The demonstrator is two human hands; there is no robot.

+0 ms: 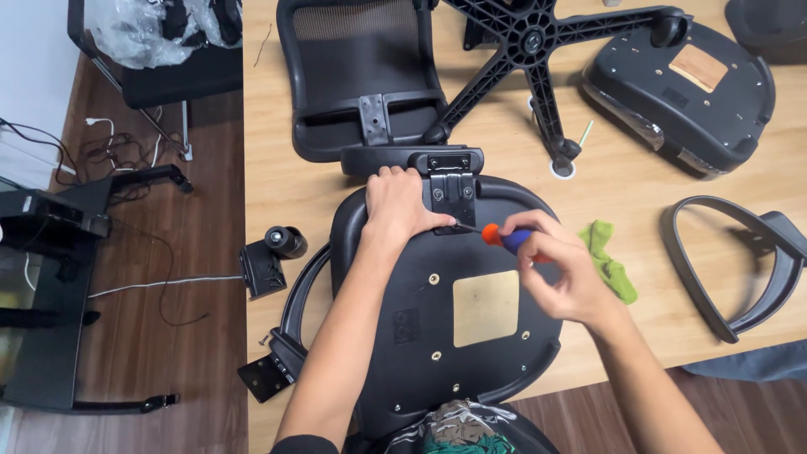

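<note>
Fingers [538, 252] of the right hand [567, 277] closed narrowly around the blue-and-orange handle of a small screwdriver [503, 237], its tip reaching left to the metal bracket [450, 195] at the far edge of the seat base [437, 336]. Left hand [399, 206] lies flat with its fingers curled over that same far edge, just beside the bracket and touching it at the thumb side; it grips the seat, holding nothing loose.

Seat base: black moulded plastic, underside up, square wooden patch showing at centre, several screw holes around it. It rests on the table [269, 151] with its near edge hanging over toward the person. Judged stiff and moderately heavy, unlikely to flex; the smooth shell could slide on the wood, so pressing down at the rim near the bracket looks the soundest hold. Screwdriver looks light, and best held at the handle.

Outward: mesh backrest [353, 59] lying beyond the bracket, joined to it; five-arm star base [538, 42] further back; a second seat pan [681, 92] at far right; loose armrest loop [731, 261] to the right; green cloth [609, 265] just beside the right hand; another armrest [290, 324] at the left, partly under the seat.
</note>
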